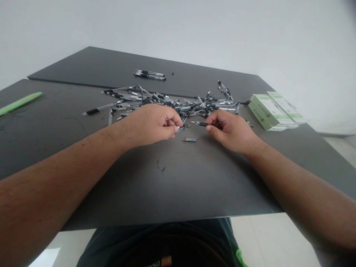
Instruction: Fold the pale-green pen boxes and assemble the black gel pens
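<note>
In my right hand (pixel 229 129) is a pen (pixel 199 123) with a black grip, pinched between thumb and fingers. Its bare tip points left. My left hand (pixel 155 124) is closed, thumb against fingers, on a small clear pen cap (pixel 181 128); the fingers partly hide it. A short gap separates the cap from the pen tip. On the table just below lie a few small clear pen caps (pixel 190 139). Close behind both hands spreads a loose pile of clear pens (pixel 155 98) with black grips, pointing in many directions.
A neat row of pens (pixel 149 74) lies farther back on the dark table (pixel 172 185). Green and white boxes (pixel 274 111) stand at the right. A light green stick-like object (pixel 20 103) lies at the left. The near table edge runs above my lap.
</note>
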Action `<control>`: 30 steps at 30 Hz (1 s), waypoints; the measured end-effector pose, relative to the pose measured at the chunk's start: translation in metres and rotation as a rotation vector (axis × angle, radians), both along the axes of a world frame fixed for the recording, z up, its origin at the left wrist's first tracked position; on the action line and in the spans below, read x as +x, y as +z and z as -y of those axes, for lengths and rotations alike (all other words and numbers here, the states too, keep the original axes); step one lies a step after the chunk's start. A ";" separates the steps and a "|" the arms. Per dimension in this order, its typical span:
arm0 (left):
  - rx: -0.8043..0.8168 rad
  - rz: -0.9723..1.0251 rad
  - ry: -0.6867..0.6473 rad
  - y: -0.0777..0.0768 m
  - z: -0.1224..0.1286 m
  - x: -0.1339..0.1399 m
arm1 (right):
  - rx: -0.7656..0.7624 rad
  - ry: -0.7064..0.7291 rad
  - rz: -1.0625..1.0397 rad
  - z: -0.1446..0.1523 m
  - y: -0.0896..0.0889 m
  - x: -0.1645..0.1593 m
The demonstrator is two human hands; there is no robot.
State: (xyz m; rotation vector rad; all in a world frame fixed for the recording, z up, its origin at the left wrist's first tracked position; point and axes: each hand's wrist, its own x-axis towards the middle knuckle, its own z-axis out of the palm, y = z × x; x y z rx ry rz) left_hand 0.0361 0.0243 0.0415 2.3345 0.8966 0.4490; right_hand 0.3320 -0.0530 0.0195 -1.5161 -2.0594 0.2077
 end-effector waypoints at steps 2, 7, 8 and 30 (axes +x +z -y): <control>-0.124 0.087 0.035 -0.005 0.001 0.005 | 0.003 0.008 0.001 0.000 0.000 0.000; -0.349 0.335 0.080 -0.019 0.005 0.016 | 0.013 0.048 -0.014 -0.001 -0.001 -0.001; -0.379 0.385 0.086 -0.021 0.006 0.017 | 0.010 0.055 -0.020 -0.001 -0.001 -0.001; -0.123 0.436 0.171 -0.023 0.015 0.024 | -0.022 0.081 -0.013 0.002 0.002 -0.006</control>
